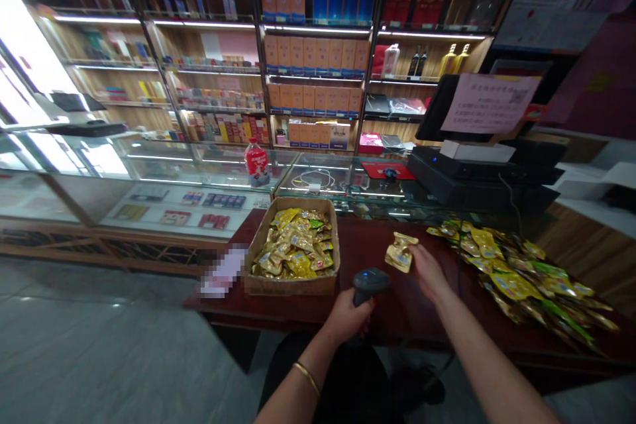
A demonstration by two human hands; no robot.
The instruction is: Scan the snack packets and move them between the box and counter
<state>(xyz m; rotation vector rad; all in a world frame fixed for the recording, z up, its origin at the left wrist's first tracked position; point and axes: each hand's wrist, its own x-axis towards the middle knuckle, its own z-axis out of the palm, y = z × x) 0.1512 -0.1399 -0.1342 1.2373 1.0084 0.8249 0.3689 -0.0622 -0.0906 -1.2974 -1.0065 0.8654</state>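
My left hand (349, 315) is closed round the handle of a dark barcode scanner (371, 279), which shows a small blue light on top. Between the fingers of my right hand (428, 270) is a small gold snack packet (400, 252), raised a little over the dark red table (362, 245). The scanner's head is just left of and below this packet. An open cardboard box (293, 286) full of similar gold and yellow packets stands left of my hands. To the right lies a loose heap of gold and yellow packets (511, 271).
Behind the table runs a glass display counter (209, 165) bearing a red-labelled bottle (256, 162), a white cable (314, 180) and a mouse (390, 173). A monitor (437, 109) with a paper sheet stands at the right. Stocked shelves (318, 26) line the wall.
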